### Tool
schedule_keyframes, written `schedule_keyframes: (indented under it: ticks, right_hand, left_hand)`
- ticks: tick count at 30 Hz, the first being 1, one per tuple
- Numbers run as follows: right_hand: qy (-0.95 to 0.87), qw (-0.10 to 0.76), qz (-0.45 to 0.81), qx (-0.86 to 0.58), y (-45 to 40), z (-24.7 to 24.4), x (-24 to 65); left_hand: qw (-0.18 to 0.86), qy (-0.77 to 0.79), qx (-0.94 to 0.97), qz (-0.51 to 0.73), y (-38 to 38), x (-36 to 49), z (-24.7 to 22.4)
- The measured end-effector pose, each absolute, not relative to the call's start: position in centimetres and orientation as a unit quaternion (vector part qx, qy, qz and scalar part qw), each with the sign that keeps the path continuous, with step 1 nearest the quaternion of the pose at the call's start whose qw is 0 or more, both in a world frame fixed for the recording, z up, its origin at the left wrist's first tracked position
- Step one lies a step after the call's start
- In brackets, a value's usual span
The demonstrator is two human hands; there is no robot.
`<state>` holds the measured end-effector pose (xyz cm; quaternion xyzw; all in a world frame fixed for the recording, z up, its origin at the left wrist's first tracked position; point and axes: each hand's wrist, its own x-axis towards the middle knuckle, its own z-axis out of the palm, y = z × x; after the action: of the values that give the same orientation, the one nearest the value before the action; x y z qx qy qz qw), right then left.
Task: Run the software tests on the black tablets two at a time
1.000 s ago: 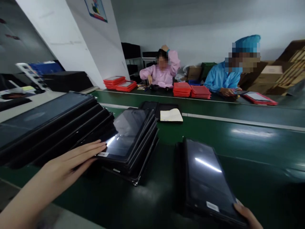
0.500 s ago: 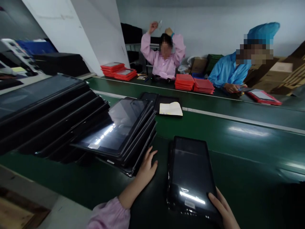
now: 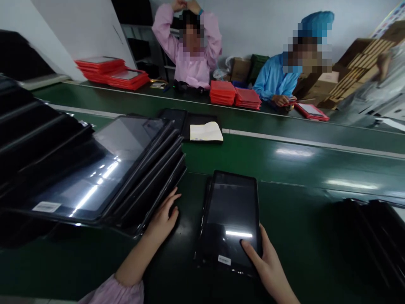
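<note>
Black glossy tablets lie in a small pile on the green table, the top tablet bearing a white label at its near end. My right hand grips that tablet's right edge, thumb on the screen and fingers at the side. My left hand rests beside the right side of a leaning stack of wrapped tablets, its fingers spread and partly against the stack's edge. Whether the left fingers reach under the stack is hidden.
More dark tablets lie at the right edge. A white paper sits on a black item beyond the stack. Red piles stand across the green table, before two people, one in pink and one in blue.
The view has swung right, bringing the dark tablets at the right edge into sight. My right hand has its fingers further around the top tablet's side. The person in pink has brought both raised hands together.
</note>
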<state>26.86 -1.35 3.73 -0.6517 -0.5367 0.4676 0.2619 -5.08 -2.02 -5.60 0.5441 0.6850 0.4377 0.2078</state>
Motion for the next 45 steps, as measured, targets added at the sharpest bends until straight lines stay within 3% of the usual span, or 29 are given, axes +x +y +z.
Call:
schedule_keyframes:
  ticks: [5, 10, 15, 23, 29, 36, 40, 45]
  right_hand:
    - [-0.587, 0.279, 0.329, -0.685, -0.2, 3.7, 25.6]
    - [-0.519, 0.291, 0.481, -0.644, 1.1, 4.0, 25.9]
    - [-0.356, 0.329, 0.558, -0.673, 0.3, 4.9, 27.7]
    - [-0.198, 0.378, 0.490, -0.760, -0.1, 6.6, 36.5]
    - [-0.230, 0.326, 0.485, -0.779, 0.4, 6.4, 39.5]
    - [-0.547, 0.330, 0.212, -0.740, 3.4, 3.5, 39.8]
    - [-0.539, 0.308, 0.248, -0.743, 5.4, 2.3, 39.8]
    - [-0.546, 0.316, 0.255, -0.732, 5.6, 1.8, 40.1]
  left_hand:
    - [0.230, 0.700, 0.540, 0.408, -3.3, -3.3, -5.0]
    - [0.333, 0.652, 0.549, 0.402, -5.8, 1.7, -4.1]
    - [0.307, 0.649, 0.602, 0.350, -6.4, 3.6, -3.4]
    - [0.263, 0.687, 0.600, 0.314, -6.8, 4.0, -4.0]
    - [0.167, 0.699, 0.622, 0.310, -3.9, 6.9, -3.0]
    - [0.141, 0.649, 0.710, 0.236, 7.9, 13.3, 0.6]
    - [0.126, 0.640, 0.720, 0.236, 11.2, 13.8, 0.8]
    - [0.110, 0.621, 0.738, 0.240, 9.3, 11.1, 0.0]
